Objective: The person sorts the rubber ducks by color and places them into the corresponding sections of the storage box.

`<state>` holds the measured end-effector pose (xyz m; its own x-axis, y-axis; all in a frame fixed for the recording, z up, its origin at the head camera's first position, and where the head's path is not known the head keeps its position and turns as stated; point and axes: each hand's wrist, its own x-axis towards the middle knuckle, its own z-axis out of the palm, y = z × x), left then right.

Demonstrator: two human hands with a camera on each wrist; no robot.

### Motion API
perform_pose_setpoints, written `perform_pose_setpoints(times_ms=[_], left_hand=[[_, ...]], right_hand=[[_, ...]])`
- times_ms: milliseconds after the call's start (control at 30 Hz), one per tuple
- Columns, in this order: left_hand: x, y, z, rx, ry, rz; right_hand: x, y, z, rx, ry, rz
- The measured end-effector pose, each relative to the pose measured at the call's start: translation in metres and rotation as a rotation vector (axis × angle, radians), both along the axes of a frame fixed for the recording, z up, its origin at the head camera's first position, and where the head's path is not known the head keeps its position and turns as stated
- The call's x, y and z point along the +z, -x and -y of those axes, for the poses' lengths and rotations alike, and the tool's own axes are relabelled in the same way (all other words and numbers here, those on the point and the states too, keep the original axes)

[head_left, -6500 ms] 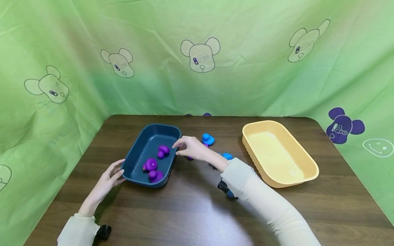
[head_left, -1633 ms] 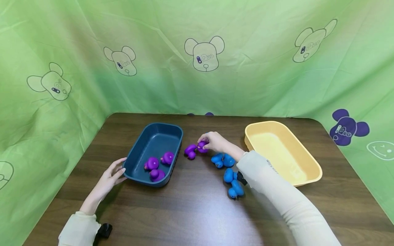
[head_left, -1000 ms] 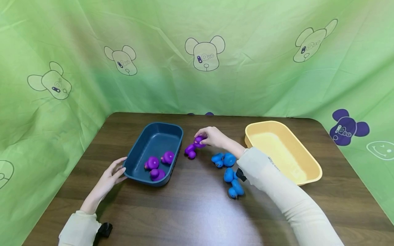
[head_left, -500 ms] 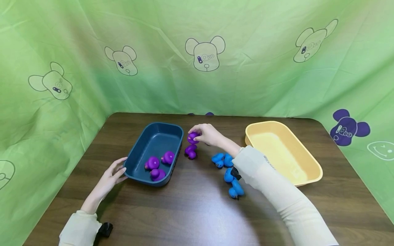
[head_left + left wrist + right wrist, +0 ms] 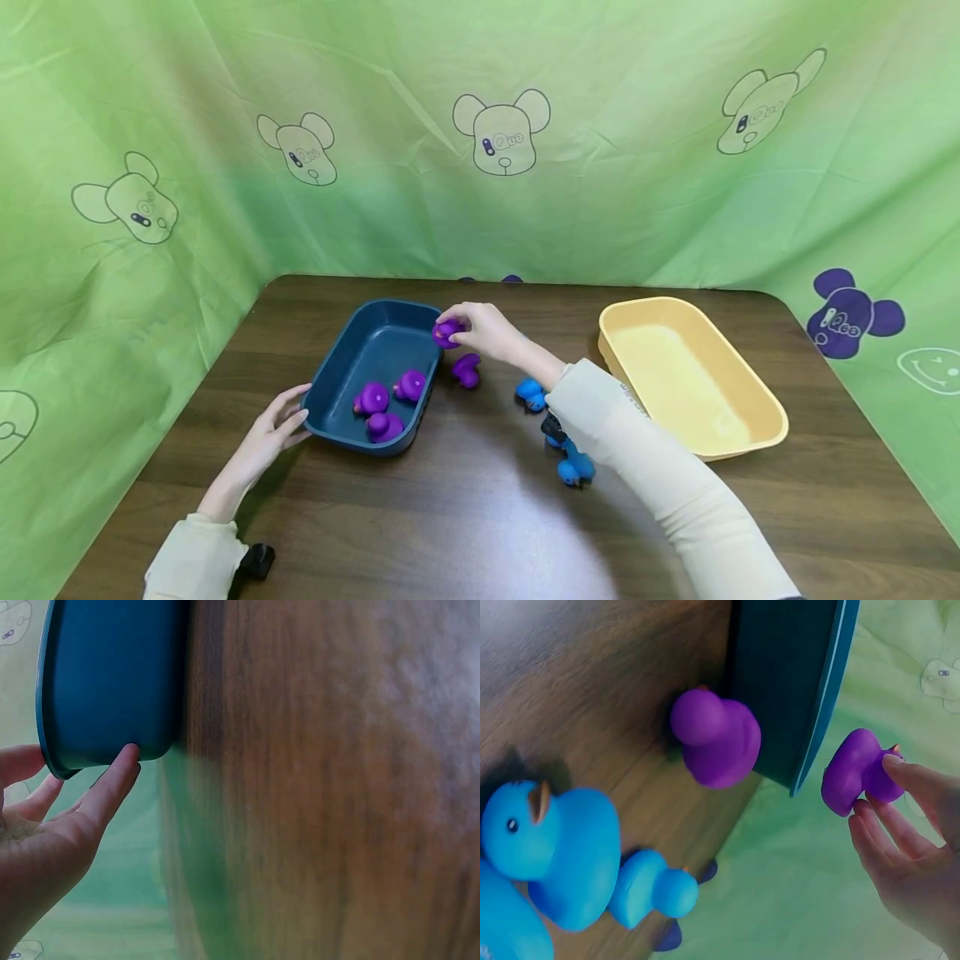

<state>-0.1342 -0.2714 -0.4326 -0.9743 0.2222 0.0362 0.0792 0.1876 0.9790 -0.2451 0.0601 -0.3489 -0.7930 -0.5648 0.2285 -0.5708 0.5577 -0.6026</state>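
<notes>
In the head view my right hand (image 5: 483, 332) pinches a purple rubber duck (image 5: 446, 334) at the right rim of the dark blue bin (image 5: 390, 327). The right wrist view shows thumb and fingers on the head of that purple duck (image 5: 853, 771), just off the bin wall (image 5: 784, 690). Inside the bin lie three more purple ducks (image 5: 371, 399). Another purple duck (image 5: 467, 371) rests on the table, right of the bin. My left hand (image 5: 266, 429) touches the bin's near left side; its extended fingers lie against rim and wall in the left wrist view (image 5: 82, 817).
Blue rubber ducks (image 5: 576, 464) sit on the wooden table (image 5: 450, 517), partly hidden under my right forearm; several blue ducks (image 5: 574, 859) show in the right wrist view. A pale yellow bin (image 5: 682, 375) stands at the right. A green printed cloth (image 5: 375, 225) hangs behind.
My right hand has picked up a purple duck from the table's middle and carried it left to the bin's rim. My left hand stays at the bin.
</notes>
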Motion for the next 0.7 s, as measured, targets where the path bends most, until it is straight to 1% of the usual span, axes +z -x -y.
perform_pose_setpoints(times_ms=[267,467,700], left_hand=[[0.000,-0.001,0.000,-0.003,0.005,0.001],[-0.001,0.000,0.000,0.001,0.004,0.001],[0.000,0.000,0.000,0.001,-0.002,0.002]], right_hand=[[0.000,-0.002,0.014,0.013,0.017,0.033],[-0.002,-0.004,0.020,0.022,0.023,0.079],[-0.008,-0.004,0.025,0.022,0.047,0.058]])
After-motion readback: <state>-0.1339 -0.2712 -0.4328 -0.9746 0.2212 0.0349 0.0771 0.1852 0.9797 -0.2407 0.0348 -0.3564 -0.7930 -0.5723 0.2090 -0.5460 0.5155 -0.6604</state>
